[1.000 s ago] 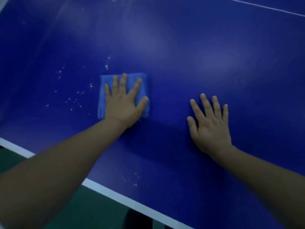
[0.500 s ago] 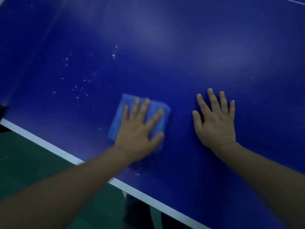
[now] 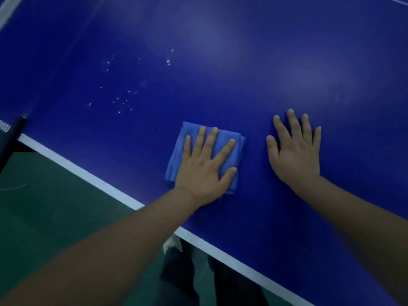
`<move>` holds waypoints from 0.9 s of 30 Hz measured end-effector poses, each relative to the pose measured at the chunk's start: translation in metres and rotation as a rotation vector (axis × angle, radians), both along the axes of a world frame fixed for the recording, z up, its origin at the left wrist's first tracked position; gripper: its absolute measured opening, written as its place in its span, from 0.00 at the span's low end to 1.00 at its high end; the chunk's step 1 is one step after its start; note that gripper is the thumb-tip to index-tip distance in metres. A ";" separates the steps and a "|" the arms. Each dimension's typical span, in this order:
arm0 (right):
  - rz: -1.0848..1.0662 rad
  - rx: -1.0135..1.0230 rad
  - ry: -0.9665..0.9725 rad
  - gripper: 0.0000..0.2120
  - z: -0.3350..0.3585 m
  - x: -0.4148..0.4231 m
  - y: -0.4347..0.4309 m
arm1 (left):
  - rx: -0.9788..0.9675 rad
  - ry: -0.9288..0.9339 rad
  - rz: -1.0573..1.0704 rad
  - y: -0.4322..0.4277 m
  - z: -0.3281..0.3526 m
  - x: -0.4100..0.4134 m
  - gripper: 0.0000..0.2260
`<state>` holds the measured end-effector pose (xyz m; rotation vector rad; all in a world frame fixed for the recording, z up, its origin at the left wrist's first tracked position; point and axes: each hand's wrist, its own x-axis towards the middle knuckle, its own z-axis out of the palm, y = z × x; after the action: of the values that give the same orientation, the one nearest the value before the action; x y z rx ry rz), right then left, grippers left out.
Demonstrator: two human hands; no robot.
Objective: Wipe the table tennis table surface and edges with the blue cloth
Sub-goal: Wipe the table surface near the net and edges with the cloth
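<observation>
1. Work surface. The dark blue table tennis table (image 3: 242, 62) fills most of the head view. Its white painted edge line (image 3: 92, 175) runs diagonally from the left side down to the lower right and serves as the reference for all positions below.

2. Task item. The light blue cloth, folded into a rough square (image 3: 176, 155), lies flat on the table, on the playing side of the edge line and near it, not touching it.

3. Left hand (image 3: 205, 171). The palm lies on the cloth. The fingers (image 3: 210, 140) are straight and spread wide, pressing the cloth against the table. Nothing is gripped or pinched. The forearm crosses over the edge line.

4. Right hand (image 3: 295, 155). The palm lies flat on the bare table, on the playing side of the edge line and further along it toward the person's right. The fingers (image 3: 293, 124) are straight and moderately spread, and hold nothing. A narrow strip of table separates this hand from the cloth.

5. Residue. A scatter of small white specks (image 3: 123, 102) lies on the table, further from the edge line than the cloth.

6. Surroundings. Outside the edge line lies a green floor (image 3: 55, 217). A black net post (image 3: 13, 138) stands at the line's left end. The person's dark trousers (image 3: 181, 279) show below the line.
</observation>
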<state>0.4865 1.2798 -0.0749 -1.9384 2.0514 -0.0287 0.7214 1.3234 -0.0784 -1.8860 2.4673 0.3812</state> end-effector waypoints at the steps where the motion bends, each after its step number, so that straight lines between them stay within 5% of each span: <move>1: -0.045 -0.011 -0.093 0.28 0.004 0.008 0.001 | 0.020 0.022 0.013 0.004 0.001 -0.002 0.29; 4: 0.100 -0.136 -0.441 0.28 0.019 0.061 0.012 | 0.108 0.224 -0.009 -0.006 0.008 0.006 0.28; 7: 0.402 -0.026 -0.528 0.27 0.023 0.117 0.028 | 0.214 0.620 0.007 -0.008 0.021 0.022 0.26; 12: 0.515 -0.171 -0.101 0.25 0.003 0.115 0.031 | 0.057 0.644 0.021 0.017 0.031 0.076 0.23; 15: 0.287 -0.102 0.136 0.24 -0.005 0.087 0.040 | -0.179 0.588 0.230 0.047 0.026 0.137 0.19; 17: 0.092 -0.093 0.125 0.21 -0.004 0.067 0.060 | -0.248 0.502 0.462 0.072 0.020 0.188 0.20; 22: -0.531 -0.120 0.051 0.24 0.000 0.148 0.115 | -0.116 0.362 0.829 0.109 0.001 0.278 0.24; 25: -0.535 -0.046 0.026 0.27 -0.003 0.253 0.108 | -0.123 0.395 0.807 0.094 -0.002 0.304 0.25; 27: -0.348 -0.006 0.064 0.27 -0.005 0.301 0.105 | -0.133 0.441 0.794 0.076 -0.002 0.324 0.25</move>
<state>0.7874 1.3843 -0.0800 -1.5805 2.4082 -0.0526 1.0454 1.3995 -0.0809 -3.0707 1.8239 0.7114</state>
